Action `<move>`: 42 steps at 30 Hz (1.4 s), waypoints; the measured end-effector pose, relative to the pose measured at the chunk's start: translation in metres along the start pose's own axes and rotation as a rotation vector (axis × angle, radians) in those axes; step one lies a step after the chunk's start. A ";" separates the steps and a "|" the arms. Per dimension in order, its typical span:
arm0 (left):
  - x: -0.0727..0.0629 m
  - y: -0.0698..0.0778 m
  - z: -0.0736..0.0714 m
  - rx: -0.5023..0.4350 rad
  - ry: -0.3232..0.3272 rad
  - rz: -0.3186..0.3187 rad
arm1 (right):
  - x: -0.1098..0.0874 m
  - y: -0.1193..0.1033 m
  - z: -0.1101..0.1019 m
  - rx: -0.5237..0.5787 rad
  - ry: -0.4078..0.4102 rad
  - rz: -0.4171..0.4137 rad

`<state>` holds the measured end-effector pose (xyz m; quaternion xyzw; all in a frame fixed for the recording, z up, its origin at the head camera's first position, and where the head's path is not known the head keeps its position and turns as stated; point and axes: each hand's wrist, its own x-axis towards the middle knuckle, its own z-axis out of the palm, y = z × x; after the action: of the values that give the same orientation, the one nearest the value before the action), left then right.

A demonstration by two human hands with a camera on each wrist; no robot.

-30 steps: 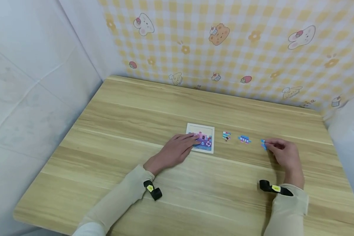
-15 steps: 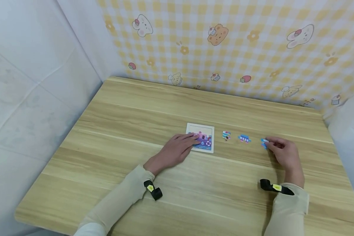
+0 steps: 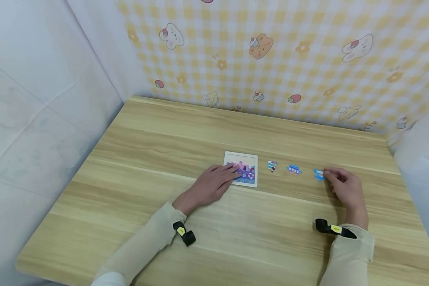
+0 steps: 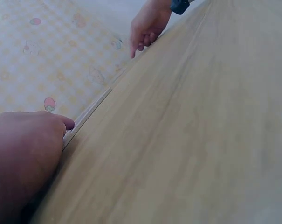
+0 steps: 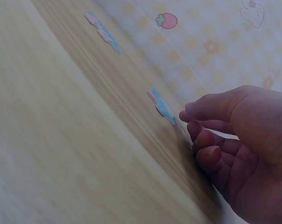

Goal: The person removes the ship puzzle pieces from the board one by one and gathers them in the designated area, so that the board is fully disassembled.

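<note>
Head view: on the wooden tabletop (image 3: 257,226), the left hand (image 3: 212,182) lies straight-fingered across a framed puzzle (image 3: 241,158); right of it sit three pieces (image 3: 294,169). Left wrist: the puzzle's edge runs beyond that hand. Right wrist: the right hand's grip (image 5: 245,144) is loosely curled, fingertips (image 5: 191,110) just beside the rightmost blue piece (image 5: 161,106).

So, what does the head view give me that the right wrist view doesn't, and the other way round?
Only the head view: the left hand resting on the puzzle tray, both beige sleeves, and the loose piece nearest the tray.

Only the right wrist view: the curled fingertips on the palm side of the right hand.

Both: the right hand, the loose piece by its fingertips, the middle loose piece, the wooden table and the checked backdrop.
</note>
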<state>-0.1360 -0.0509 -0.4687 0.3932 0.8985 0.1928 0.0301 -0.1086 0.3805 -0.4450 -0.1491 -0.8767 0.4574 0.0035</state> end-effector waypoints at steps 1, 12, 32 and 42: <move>-0.002 0.000 0.000 0.008 0.003 -0.002 | 0.000 0.000 0.000 0.012 -0.001 0.003; -0.033 0.003 -0.007 -0.025 0.078 -0.012 | -0.004 -0.002 -0.003 0.114 -0.003 0.046; -0.048 -0.009 -0.007 -0.022 0.153 0.007 | -0.005 -0.122 0.103 -0.031 -0.282 -0.334; -0.045 -0.008 -0.007 -0.032 0.173 0.027 | -0.003 -0.156 0.189 -0.138 -0.470 -0.452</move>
<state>-0.1123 -0.0908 -0.4695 0.3866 0.8892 0.2407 -0.0442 -0.1724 0.1448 -0.4293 0.1590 -0.8934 0.4062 -0.1074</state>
